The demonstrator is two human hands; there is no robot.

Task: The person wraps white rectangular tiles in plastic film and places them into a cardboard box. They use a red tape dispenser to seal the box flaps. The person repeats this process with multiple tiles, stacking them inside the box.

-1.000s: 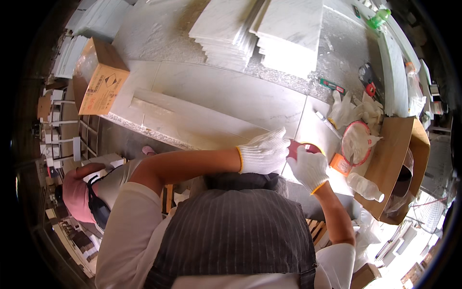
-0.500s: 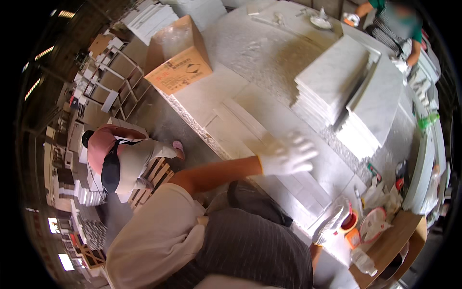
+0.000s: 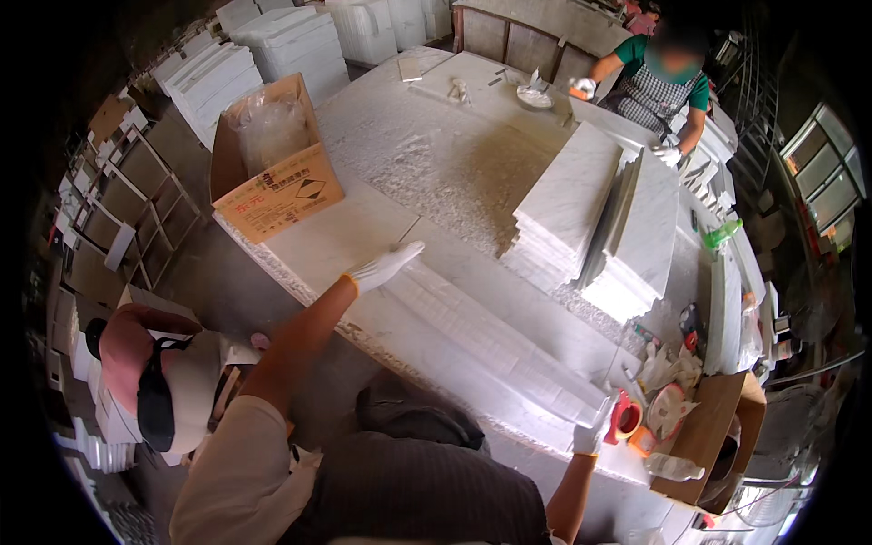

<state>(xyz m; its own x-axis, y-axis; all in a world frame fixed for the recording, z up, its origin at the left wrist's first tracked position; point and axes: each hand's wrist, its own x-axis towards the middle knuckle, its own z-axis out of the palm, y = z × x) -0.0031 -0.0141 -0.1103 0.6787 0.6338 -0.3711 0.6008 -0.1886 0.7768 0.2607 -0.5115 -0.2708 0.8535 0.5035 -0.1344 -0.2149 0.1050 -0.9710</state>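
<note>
A long band of narrow pale pieces lies along the near side of the stone table; its surface looks glossy, as if under clear film, though I cannot be sure. My left hand, in a white glove, rests at the band's far left end with fingers stretched out flat. At the opposite end is my right hand, also gloved, close beside a red tape roll. Glare blurs the right fingers, so their grip is unclear.
An open cardboard box holding clear plastic stands on the left. Stacked marble slabs lie beyond the band. Another person works at the far right. A plastic bottle and a brown box sit near my right hand.
My left hand has moved left and away along the table, from spread fingers over the pieces to lying flat at their end. The view has shifted, and my right hand stays by the tape roll.
</note>
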